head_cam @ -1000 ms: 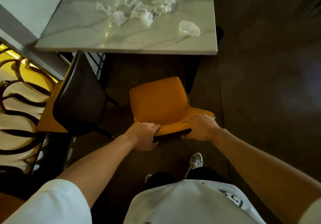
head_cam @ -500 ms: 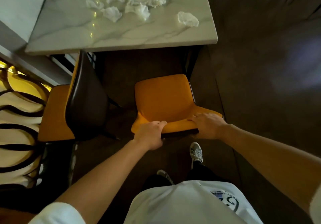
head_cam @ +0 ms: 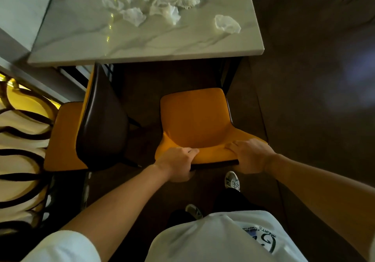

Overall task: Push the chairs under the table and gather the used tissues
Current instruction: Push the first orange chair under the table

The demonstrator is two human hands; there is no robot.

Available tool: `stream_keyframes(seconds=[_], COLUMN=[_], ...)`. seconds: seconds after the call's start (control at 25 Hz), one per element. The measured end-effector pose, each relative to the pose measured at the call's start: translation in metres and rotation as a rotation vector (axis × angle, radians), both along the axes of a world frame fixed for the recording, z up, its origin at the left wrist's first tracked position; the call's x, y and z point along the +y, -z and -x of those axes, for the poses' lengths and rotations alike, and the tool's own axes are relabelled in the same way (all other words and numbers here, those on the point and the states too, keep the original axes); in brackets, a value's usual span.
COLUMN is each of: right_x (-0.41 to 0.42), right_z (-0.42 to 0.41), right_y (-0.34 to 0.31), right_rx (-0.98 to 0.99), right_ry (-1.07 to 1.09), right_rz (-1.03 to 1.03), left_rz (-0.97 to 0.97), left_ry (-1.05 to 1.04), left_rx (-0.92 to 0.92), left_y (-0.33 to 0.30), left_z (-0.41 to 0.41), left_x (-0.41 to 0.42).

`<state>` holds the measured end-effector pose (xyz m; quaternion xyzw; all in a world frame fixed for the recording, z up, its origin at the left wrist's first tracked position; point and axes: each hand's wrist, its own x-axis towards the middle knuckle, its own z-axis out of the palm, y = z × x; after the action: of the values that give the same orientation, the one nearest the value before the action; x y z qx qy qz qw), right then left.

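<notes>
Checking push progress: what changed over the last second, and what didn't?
The orange chair has slid forward, its front edge now nearer the table but not yet under it. The left hand and right hand still grip its backrest, and the right foot stepped forward. The tissues and side chair are unmoved.
</notes>
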<state>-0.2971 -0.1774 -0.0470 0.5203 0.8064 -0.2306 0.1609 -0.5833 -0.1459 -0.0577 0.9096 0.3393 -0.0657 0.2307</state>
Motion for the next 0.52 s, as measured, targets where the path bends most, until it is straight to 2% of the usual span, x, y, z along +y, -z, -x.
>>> stream_keyframes(seconds=[0.2, 0.52], right_x=[0.022, 0.069], right_z=[-0.001, -0.007], right_y=[0.000, 0.008], right_rx=[-0.005, 0.030], right_ry=[0.001, 0.034], right_rz=[-0.082, -0.144], left_rz=[-0.009, -0.087], left_ry=[0.001, -0.006], left_rx=[0.005, -0.125], left_y=[0.005, 0.001], left_z=[0.002, -0.003], left_x=[0.026, 0.078])
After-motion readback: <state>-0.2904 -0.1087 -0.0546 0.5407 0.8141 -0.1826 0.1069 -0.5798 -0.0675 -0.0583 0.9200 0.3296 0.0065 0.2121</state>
